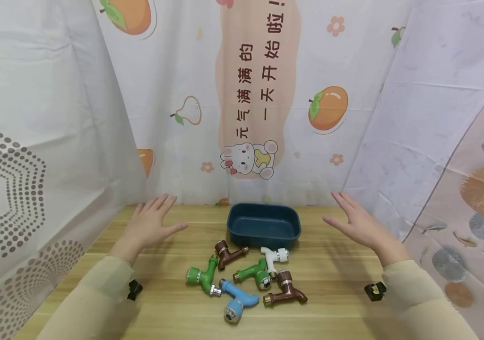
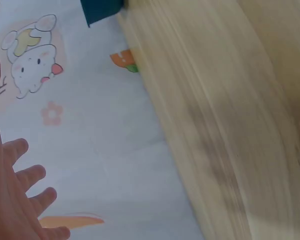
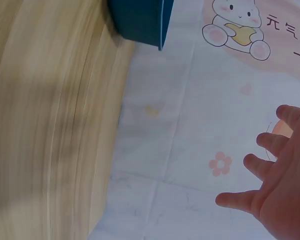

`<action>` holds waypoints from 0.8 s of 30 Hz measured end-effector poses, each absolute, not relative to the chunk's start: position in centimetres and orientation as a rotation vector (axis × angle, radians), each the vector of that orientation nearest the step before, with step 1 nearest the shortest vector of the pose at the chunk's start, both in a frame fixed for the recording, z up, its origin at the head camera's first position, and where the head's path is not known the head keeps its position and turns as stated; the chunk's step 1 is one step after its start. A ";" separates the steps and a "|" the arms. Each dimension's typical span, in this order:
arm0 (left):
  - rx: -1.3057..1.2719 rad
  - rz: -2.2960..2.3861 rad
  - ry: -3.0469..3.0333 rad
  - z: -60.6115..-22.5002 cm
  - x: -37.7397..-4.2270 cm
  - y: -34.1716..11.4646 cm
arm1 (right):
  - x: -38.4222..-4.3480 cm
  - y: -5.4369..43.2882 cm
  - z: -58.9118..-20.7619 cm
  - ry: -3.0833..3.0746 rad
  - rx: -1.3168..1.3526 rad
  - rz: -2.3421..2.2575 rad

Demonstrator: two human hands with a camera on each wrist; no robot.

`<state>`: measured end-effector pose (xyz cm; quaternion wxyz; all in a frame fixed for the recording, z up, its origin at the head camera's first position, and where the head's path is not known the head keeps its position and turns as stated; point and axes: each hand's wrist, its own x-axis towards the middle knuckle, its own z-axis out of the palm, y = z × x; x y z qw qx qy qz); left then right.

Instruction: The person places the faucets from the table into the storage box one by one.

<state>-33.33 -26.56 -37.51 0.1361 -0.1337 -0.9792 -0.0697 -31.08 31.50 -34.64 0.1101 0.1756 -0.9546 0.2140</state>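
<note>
Both hands are raised over the table's sides with fingers spread, holding nothing. My left hand (image 1: 149,225) is left of the faucets, my right hand (image 1: 358,225) right of the bin. Between them lie several plastic faucets: a dark brown one (image 1: 227,256) and a white one (image 1: 271,257) close before the bin, a green one (image 1: 205,276) at left, another green one (image 1: 255,271) in the middle, a light blue one (image 1: 238,300) nearest me, and a reddish-brown one (image 1: 286,292) at right. Behind them stands a dark blue rectangular bin (image 1: 263,240), its visible inside bare.
The wooden table (image 1: 161,316) ends at a printed curtain (image 1: 182,156) right behind the bin. More cloth hangs along the left (image 1: 55,141) and right (image 1: 420,123) sides. Small black clips (image 1: 375,291) show beside both sleeves.
</note>
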 end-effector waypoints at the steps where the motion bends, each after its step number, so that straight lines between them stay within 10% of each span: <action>1: -0.392 -0.208 -2.828 -37.4 -33.2 -26.4 | -31.2 31.4 -34.7 -2.800 0.515 0.658; 24: -0.465 -0.597 -2.777 -36.9 -31.7 -22.8 | -32.2 28.8 -36.5 -2.470 0.317 1.657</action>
